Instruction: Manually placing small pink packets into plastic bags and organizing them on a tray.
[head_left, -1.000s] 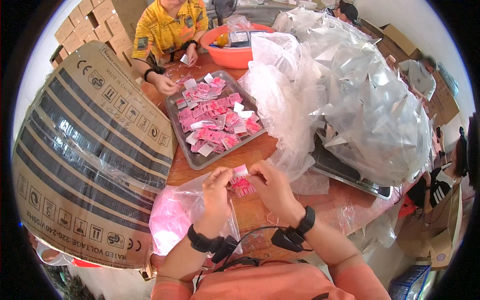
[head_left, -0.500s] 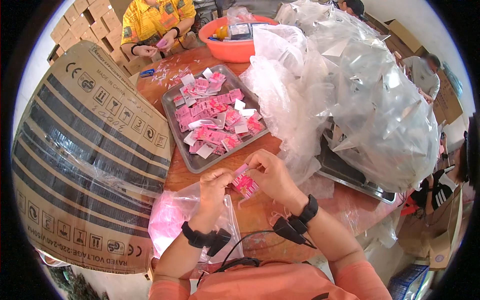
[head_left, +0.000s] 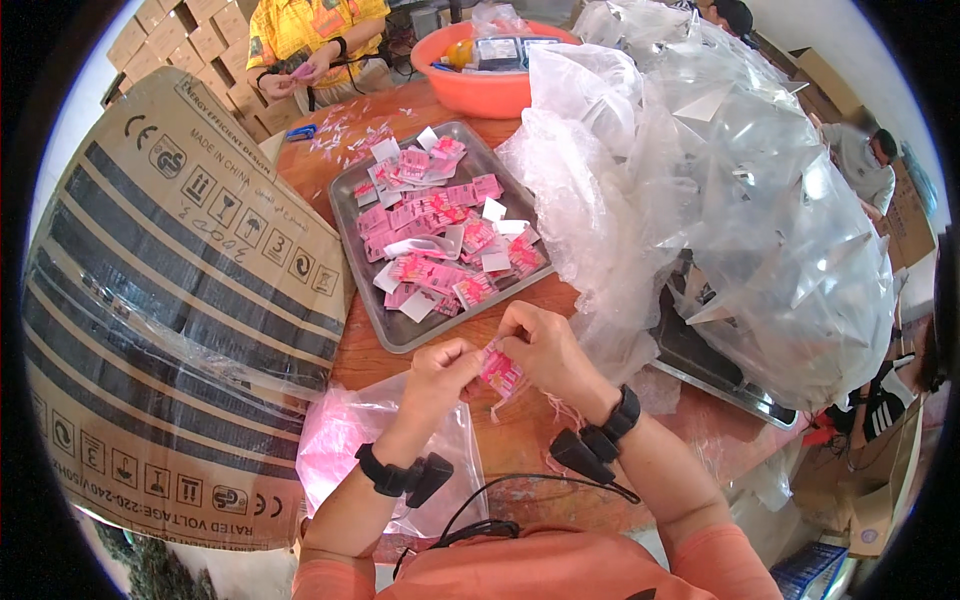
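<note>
Between my hands is a small pink card-like packet (head_left: 502, 374) with white and red print. My left hand (head_left: 442, 380) pinches its left edge. My right hand (head_left: 550, 352) grips its upper right, with thumb and fingertips together. Thin pale-pink cords (head_left: 562, 408) dangle beneath my right hand, and their upper ends are hidden. Just beyond my hands, a grey metal tray (head_left: 398, 342) bears a loose heap of similar pink packets (head_left: 432, 268), some showing white backs. A clear bag with bright pink contents (head_left: 335, 440) lies beside my left forearm.
A large brown carton (head_left: 190, 320) stands on the left. Piled clear plastic bags (head_left: 770, 240) cover the right side, over a dark tray (head_left: 700, 362). An orange basin (head_left: 470, 95) sits at the back. Across the table a person in yellow (head_left: 315, 35) handles something pink.
The packet has turned slightly and sits a little farther right, still in both hands. More of the cords now shows below my right hand. The whole view has shifted slightly.
</note>
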